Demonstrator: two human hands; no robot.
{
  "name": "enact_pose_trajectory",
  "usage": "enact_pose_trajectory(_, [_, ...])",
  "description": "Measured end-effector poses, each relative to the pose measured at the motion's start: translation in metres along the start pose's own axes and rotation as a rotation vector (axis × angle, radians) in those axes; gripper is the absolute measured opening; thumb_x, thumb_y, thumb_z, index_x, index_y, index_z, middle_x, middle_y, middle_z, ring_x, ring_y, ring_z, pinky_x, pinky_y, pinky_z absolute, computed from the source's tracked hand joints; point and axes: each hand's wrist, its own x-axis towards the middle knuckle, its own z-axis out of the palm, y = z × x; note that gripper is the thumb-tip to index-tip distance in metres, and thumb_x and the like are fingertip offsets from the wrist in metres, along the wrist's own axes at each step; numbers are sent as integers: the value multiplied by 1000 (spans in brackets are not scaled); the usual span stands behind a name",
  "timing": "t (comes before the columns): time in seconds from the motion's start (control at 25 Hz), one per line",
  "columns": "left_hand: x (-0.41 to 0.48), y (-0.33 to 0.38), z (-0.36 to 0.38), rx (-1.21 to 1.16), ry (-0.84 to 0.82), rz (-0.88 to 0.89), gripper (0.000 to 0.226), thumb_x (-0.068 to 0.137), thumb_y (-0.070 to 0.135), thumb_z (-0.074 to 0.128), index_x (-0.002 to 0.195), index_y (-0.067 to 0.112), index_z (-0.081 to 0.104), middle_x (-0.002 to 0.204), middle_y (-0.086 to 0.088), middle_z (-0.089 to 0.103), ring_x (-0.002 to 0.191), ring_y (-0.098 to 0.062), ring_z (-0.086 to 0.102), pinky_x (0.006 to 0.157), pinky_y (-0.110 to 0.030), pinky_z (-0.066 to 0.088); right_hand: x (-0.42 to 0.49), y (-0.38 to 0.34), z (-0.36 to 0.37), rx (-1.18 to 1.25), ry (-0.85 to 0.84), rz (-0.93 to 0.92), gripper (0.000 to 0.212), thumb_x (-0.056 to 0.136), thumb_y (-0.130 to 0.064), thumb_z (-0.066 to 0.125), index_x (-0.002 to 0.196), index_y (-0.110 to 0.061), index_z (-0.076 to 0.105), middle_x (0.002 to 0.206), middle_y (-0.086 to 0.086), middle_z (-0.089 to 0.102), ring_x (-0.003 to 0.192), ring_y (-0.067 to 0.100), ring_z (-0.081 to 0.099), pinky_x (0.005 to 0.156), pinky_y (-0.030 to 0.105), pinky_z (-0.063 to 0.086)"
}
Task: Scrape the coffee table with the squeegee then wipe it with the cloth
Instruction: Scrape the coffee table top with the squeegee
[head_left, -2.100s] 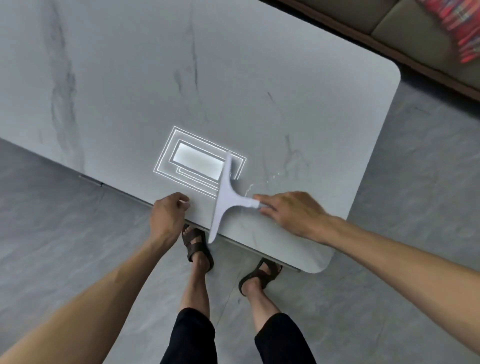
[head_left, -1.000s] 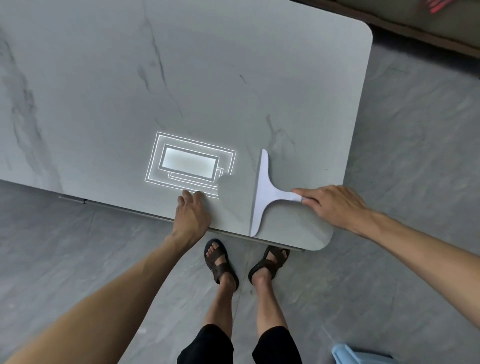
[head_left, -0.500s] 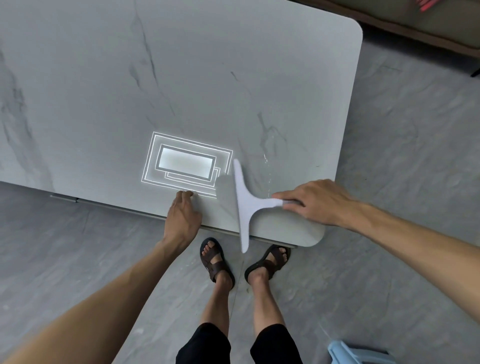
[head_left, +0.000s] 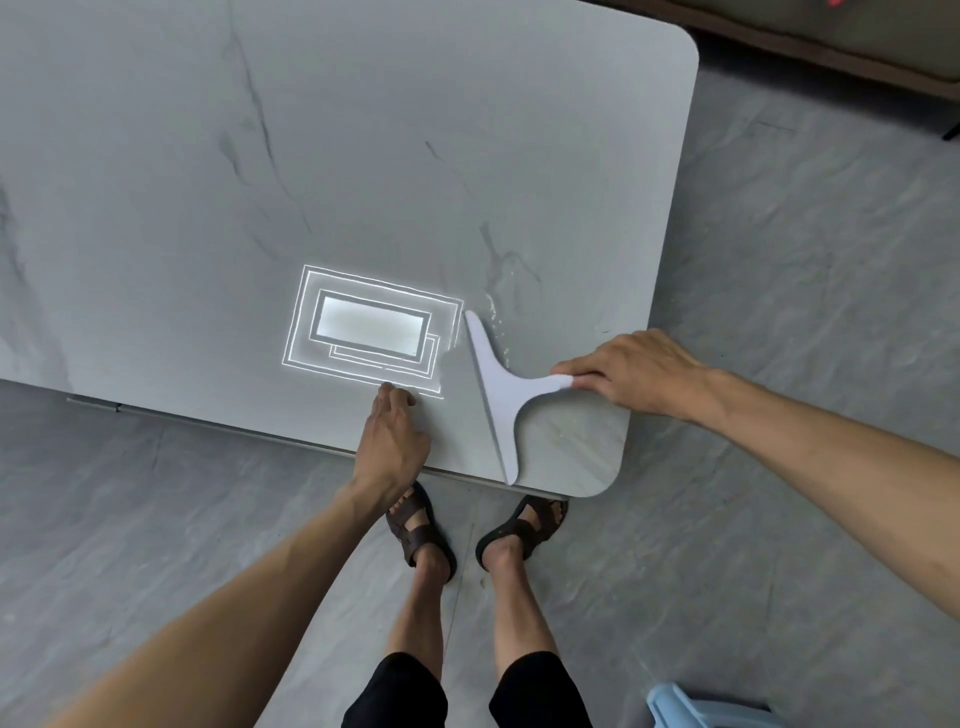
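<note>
Squeegee (head_left: 501, 395) sits on the near right corner of the coffee table (head_left: 363, 156), long blade edge facing left and running front to back, its near tip right at the table's front edge. Short handle sticks out to the right, which suits a sideways pull or push across the top. Right hand (head_left: 631, 371) grasps the handle end, fingers curled over it and thumb tucked under, wrist low, likely to keep the blade pressed flat. Left hand (head_left: 395, 441) holds nothing; fingers loosely bent with the tips resting on the tabletop just left of the blade, probably bracing the body while leaning over.

Squeegee look: plain white, T-shaped, thin straight blade flaring smoothly into a stubby handle, one piece as far as visible. Small water droplets (head_left: 491, 312) glint just beside the blade's far tip, so scraping looks under way, not finished. Tabletop is grey marble-pattern with dark veins and rounded corners; bright rectangular light reflection (head_left: 371, 327) left of the blade. Cloth is not in view, wiping step not yet begun. Pale blue stool (head_left: 696, 706) on the floor at bottom right
</note>
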Motion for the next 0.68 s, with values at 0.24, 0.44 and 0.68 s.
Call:
enact_pose_trajectory(0.24, [11,18,5,11,43,-24,41,79,2,51,120,8,48,124,-5,48,102,-27,55,78,-28,37,-24,44,-17,4,64,125,32,95,-57,41,124,-58,53,111,-18,70,95,16,66,64,27,36])
enact_pose_trajectory(0.44, [21,10,-8,-55,179,-162,40,80,4,51,120,9,49,122,-11,57,104,-30,56,77,-30,38,11,-7,-14,119,-2,-41,32,96,-57,37,126,-61,48,114,-23,67,102,11,62,68,27,35])
enact_pose_trajectory(0.68, [27,-3,-16,-7,181,-172,36,80,3,53,115,8,46,117,-12,55,95,-28,53,75,-33,39,70,-48,-8,133,-43,-114,36,98,-53,36,133,-52,48,121,-10,67,109,18,61,74,27,36])
